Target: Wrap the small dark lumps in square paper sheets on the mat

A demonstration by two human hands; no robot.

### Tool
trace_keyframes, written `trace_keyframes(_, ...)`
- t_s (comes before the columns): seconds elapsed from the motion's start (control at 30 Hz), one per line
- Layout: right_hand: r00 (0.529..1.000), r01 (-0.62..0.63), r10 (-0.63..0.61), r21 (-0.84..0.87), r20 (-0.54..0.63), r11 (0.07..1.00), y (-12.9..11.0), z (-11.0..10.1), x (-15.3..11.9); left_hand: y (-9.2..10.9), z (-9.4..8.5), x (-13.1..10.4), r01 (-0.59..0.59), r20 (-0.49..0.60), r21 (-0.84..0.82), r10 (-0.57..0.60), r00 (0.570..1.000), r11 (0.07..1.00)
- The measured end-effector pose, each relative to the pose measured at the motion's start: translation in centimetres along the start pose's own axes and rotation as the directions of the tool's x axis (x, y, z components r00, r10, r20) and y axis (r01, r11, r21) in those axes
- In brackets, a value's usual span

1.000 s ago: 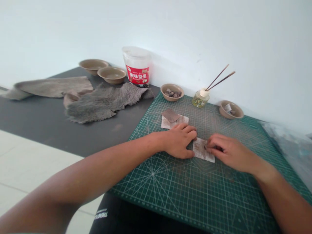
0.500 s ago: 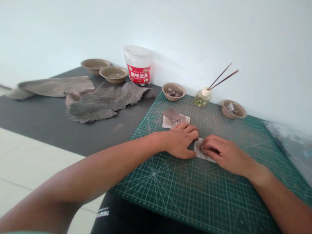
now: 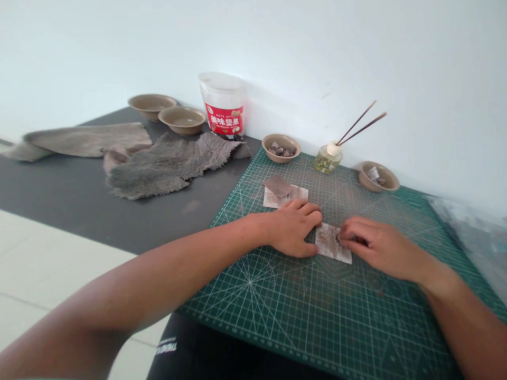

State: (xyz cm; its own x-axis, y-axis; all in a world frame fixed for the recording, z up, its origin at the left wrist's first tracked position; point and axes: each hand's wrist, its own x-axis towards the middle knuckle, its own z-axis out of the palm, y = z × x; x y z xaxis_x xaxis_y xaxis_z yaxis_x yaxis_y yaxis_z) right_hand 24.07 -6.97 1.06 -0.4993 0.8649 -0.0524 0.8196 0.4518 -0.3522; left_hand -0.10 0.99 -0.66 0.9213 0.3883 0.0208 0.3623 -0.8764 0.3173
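Note:
My right hand (image 3: 370,245) is closed in a pinch over the right side of a small pale sheet (image 3: 330,244) smeared with brown. A tiny dark piece shows at its fingertips, mostly hidden, and I cannot make out its kind. At the sheet's left edge my left hand (image 3: 297,229) lies palm down, fingers outstretched, its fingertips touching the edge. Just beyond that hand another smeared pale sheet (image 3: 299,193) rests on the green cutting mat (image 3: 253,311), with a brown rectangular piece (image 3: 278,185) lying askew on it.
Along the wall stand a bowl of brownish lumps (image 3: 281,148), a reed diffuser (image 3: 328,158) and a bowl with small pieces (image 3: 378,177). Further left are a nut tub (image 3: 222,105), two bowls (image 3: 182,120) and crumpled grey hides (image 3: 170,163) on a dark tabletop (image 3: 178,221).
My right hand has slid rightward over the pale sheet, uncovering more of its brown smear. My left hand stays where it was.

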Motion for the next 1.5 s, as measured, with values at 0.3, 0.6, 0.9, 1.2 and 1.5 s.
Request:
trace_keyframes(0.3,0.999,-0.027,0.027,0.026,-0.017,0.999,0.1,-0.1,0.0,-0.1,0.0,0.0,-0.003,0.009,-0.005,0.003,1.000,1.000)
trace_keyframes(0.6,0.989,-0.108,0.106,-0.020,-0.104,0.994,-0.1,-0.1,0.3,-0.1,0.0,0.0,0.002,-0.001,-0.007,-0.002,1.000,1.000)
trace_keyframes(0.9,0.984,-0.125,0.119,-0.033,-0.132,0.992,-0.9,0.2,0.3,-0.2,0.2,0.1,0.002,-0.007,0.002,-0.002,1.000,1.000)
trace_keyframes(1.2,0.991,-0.072,0.071,0.000,-0.113,0.997,-0.4,0.2,0.4,-0.1,0.1,0.1,0.005,0.010,-0.010,-0.005,1.000,1.000)
trace_keyframes(1.5,0.993,-0.037,0.042,0.041,-0.111,0.998,-0.6,0.2,0.2,-0.3,0.5,0.2,-0.012,-0.019,0.003,0.012,1.000,1.000)
